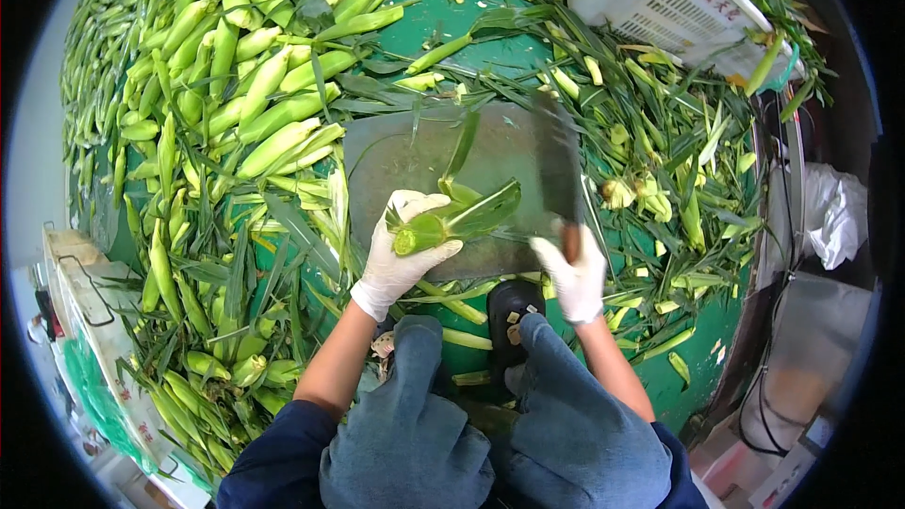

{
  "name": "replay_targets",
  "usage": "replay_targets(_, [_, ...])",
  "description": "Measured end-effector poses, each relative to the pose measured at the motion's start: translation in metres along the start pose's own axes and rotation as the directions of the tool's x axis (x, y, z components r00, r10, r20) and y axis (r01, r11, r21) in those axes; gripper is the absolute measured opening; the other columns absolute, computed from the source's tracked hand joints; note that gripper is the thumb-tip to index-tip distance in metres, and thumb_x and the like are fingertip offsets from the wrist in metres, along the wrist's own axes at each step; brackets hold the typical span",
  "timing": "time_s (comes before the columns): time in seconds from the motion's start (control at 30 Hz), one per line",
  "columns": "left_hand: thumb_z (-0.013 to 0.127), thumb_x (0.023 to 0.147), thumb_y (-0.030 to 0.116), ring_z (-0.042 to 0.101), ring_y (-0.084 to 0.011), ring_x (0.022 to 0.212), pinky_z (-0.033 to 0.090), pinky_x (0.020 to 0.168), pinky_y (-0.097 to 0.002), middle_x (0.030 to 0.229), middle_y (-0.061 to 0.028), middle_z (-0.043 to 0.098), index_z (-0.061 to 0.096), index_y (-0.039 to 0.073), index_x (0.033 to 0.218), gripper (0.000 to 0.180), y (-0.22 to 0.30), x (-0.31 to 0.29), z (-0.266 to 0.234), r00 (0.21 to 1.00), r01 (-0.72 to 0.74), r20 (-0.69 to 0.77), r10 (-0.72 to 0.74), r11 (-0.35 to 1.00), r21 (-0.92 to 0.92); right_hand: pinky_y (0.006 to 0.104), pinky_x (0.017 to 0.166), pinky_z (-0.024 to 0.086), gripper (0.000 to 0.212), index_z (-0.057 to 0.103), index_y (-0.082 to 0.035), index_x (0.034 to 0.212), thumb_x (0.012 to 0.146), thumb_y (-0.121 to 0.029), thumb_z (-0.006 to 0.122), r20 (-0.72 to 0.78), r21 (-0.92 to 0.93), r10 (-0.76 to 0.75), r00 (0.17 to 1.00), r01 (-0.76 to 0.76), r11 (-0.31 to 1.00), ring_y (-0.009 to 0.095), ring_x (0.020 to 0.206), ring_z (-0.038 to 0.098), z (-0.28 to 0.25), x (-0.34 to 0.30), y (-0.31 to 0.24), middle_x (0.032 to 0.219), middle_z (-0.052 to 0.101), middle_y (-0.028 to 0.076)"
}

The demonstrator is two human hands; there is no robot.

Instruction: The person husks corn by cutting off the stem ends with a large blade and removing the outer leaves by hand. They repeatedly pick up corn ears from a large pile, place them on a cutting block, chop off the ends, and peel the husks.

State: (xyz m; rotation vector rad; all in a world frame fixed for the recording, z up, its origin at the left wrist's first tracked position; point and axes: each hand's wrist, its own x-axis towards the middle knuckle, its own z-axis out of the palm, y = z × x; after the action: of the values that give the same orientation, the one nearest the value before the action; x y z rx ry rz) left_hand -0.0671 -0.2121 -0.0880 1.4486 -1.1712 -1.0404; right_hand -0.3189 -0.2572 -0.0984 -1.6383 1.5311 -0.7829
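Observation:
My left hand [388, 262], in a white glove, is closed around an ear of corn [421, 234] with its green husk on. The pale round cut of its stem end faces me, and loose leaves stick out to the right. A dark grey chopping board [391, 146] lies beneath it. At the board's right edge my right hand [579, 281], also gloved, grips the brown handle of a cleaver [558, 155]. Its blade points away from me and is smeared by motion, apart from the corn.
Unhusked corn ears [269, 85] are heaped on the left. Cut leaves and stem pieces [660, 170] litter the green surface on the right. A white plastic crate [665, 5] stands at the far right. Left of me are white boxes [90, 269]; a black cable [768, 358] hangs at the right.

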Motion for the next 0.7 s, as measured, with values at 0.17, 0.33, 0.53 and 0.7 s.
replay_targets(0.17, [0.076, 0.074, 0.01, 0.054, -0.0212, 0.098, 0.044, 0.087, -0.0316, 0.103, -0.0078, 0.053, 0.057, 0.003, 0.113, 0.044, 0.008, 0.002, 0.008, 0.994, -0.111, 0.014, 0.11, 0.993, 0.042, 0.0343, 0.079, 0.051, 0.066, 0.052, -0.003, 0.124, 0.074, -0.038, 0.077, 0.425, 0.106, -0.229, 0.876, 0.204, 0.973, 0.029, 0.085, 0.066, 0.035, 0.043, -0.051, 0.099, 0.065, 0.019])
replay_targets(0.33, [0.064, 0.086, 0.014, 0.059, -0.0212, 0.095, 0.045, 0.088, -0.0306, 0.101, -0.0111, 0.062, 0.063, 0.0, 0.106, 0.024, -0.011, -0.016, -0.004, 0.975, -0.087, -0.202, 0.093, 0.996, 0.034, 0.0368, 0.071, 0.051, 0.044, 0.062, 0.0, 0.1, 0.079, -0.038, 0.071, 0.568, -0.073, -0.156, 0.808, 0.238, 0.969, 0.033, 0.078, 0.065, 0.035, 0.06, -0.056, 0.088, 0.065, 0.02])
replay_targets(0.53, [0.049, 0.098, 0.027, 0.059, -0.0135, 0.092, 0.045, 0.085, -0.0268, 0.101, -0.0079, 0.066, 0.065, 0.001, 0.11, 0.033, -0.031, -0.024, -0.041, 0.865, 0.212, -0.342, -0.367, 0.886, -0.413, 0.0318, 0.063, 0.049, 0.03, 0.066, 0.001, 0.086, 0.077, -0.026, 0.073, -0.133, -0.377, 0.062, 0.989, -0.108, 0.92, 0.017, 0.063, 0.058, -0.09, 0.047, 0.06, 0.071, 0.064, 0.013])
replay_targets(0.7, [0.045, 0.098, 0.039, 0.063, -0.0207, 0.091, 0.051, 0.072, -0.0328, 0.107, -0.0122, 0.064, 0.056, 0.002, 0.119, 0.044, -0.067, -0.02, -0.084, 0.792, 0.227, -0.314, -0.523, 0.731, -0.644, 0.0398, 0.079, 0.051, 0.041, 0.059, 0.001, 0.113, 0.082, -0.025, 0.069, -0.555, -0.675, 0.032, 0.831, -0.472, 0.567, 0.033, 0.089, 0.066, -0.243, 0.007, 0.126, 0.1, 0.067, 0.02])
